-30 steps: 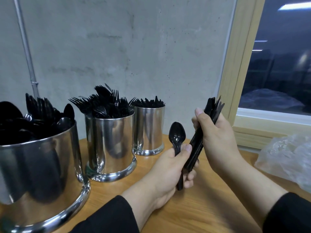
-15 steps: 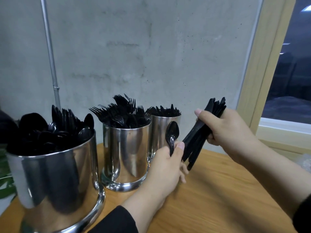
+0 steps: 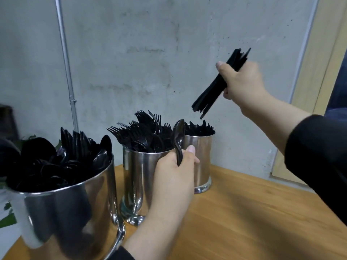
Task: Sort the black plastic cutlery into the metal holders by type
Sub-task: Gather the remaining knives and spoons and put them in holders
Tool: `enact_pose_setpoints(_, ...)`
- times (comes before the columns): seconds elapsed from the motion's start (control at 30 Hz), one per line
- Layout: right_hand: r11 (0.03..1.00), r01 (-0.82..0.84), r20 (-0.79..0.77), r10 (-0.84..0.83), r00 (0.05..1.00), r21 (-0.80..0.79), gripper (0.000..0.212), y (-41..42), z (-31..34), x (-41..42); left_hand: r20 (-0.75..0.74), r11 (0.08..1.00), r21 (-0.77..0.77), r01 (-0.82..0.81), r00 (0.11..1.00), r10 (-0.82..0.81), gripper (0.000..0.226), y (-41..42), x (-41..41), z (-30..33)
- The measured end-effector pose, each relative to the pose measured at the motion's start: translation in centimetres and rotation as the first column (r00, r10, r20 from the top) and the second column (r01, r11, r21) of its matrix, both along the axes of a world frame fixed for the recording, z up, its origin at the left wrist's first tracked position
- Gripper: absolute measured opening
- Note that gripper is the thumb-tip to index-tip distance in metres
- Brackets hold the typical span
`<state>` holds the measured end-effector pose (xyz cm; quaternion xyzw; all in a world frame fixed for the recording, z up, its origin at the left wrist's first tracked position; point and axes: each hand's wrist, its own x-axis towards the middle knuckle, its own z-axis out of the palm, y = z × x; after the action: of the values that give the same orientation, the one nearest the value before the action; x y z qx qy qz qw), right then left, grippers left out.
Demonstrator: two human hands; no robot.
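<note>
**Spoon in one hand, a whole bundle in the other**

The left hand (image 3: 173, 177) has its fingers curled round the handle of a single black spoon (image 3: 178, 139), thumb pressed along the side, bowl sticking up in front of the middle holder (image 3: 139, 175) full of forks. The right hand (image 3: 238, 81) is up high, fist clamped on a bundle of black cutlery (image 3: 216, 87) that tilts down toward the far holder (image 3: 201, 158), ends hanging just above it, not touching. I can't tell what type the bundle is, since the hand hides the middle and the top ends blur together. The near holder (image 3: 65, 212), packed with spoons, is cut off at the bottom left. All three stand on the wooden table (image 3: 244, 222). What's in the far holder is too dark to make out.
</note>
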<state>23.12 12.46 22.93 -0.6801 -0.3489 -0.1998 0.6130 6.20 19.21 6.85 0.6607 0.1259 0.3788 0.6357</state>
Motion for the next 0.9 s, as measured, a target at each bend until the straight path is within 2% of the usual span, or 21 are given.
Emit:
enact_pose_setpoints(0.17,0.962,0.083,-0.004,-0.087,0.996,-0.259,0.045,4.0,-1.8,2.9,0.0,1.0,-0.009,0.001,1.0,-0.001,0.031,0.4,-0.5,0.7)
enact_pose_setpoints(0.3,0.833,0.091,-0.051,-0.141,0.989,-0.546,0.048,5.3,-4.6,4.2,-0.021,1.0,0.01,-0.007,1.0,0.007,0.028,0.6,-0.6,0.9)
enact_pose_setpoints(0.37,0.775,0.091,-0.057,-0.162,0.985,-0.625,0.048,5.5,-5.8,4.5,-0.029,1.0,0.014,-0.015,0.999,0.015,0.028,0.6,-0.6,0.9)
enact_pose_setpoints(0.43,0.793,0.063,-0.074,-0.135,0.988,-0.606,0.044,5.6,-6.4,4.8,-0.032,1.0,0.012,-0.015,0.999,0.015,0.028,0.7,-0.6,0.9)
enact_pose_setpoints(0.5,0.841,0.089,-0.042,-0.131,0.991,-0.533,0.049,5.5,-6.0,5.0,-0.039,1.0,0.013,-0.012,0.999,0.013,0.028,0.7,-0.6,0.9)
enact_pose_setpoints(0.6,0.841,0.183,0.189,-0.098,0.977,-0.51,0.056,5.4,-5.1,4.4,-0.041,1.0,-0.013,0.006,0.999,-0.007,0.028,0.7,-0.5,0.6)
enact_pose_setpoints(0.7,0.76,0.193,0.294,-0.003,0.956,-0.62,0.032,5.4,-4.7,3.8,-0.034,0.998,-0.046,0.034,0.999,-0.036,0.03,0.7,-0.3,0.4)
enact_pose_setpoints(0.77,0.655,0.184,0.269,0.031,0.963,-0.733,0.047,5.6,-5.3,3.3,-0.032,0.997,-0.055,0.046,0.998,-0.048,0.03,0.7,-0.2,0.3)
enact_pose_setpoints(0.83,0.585,0.178,0.254,0.05,0.966,-0.792,0.051,5.7,-6.0,3.0,-0.032,0.996,-0.062,0.057,0.998,-0.059,0.03,0.7,-0.2,0.3)
enact_pose_setpoints(0.87,0.588,0.179,0.264,0.06,0.963,-0.789,0.052,5.6,-6.3,2.9,-0.029,0.996,-0.062,0.068,0.997,-0.07,0.031,0.7,-0.1,0.3)
enact_pose_setpoints(0.9,0.647,0.178,0.286,0.065,0.956,-0.742,0.052,5.4,-6.4,2.9,-0.025,0.995,-0.063,0.081,0.996,-0.083,0.031,0.7,-0.1,0.3)
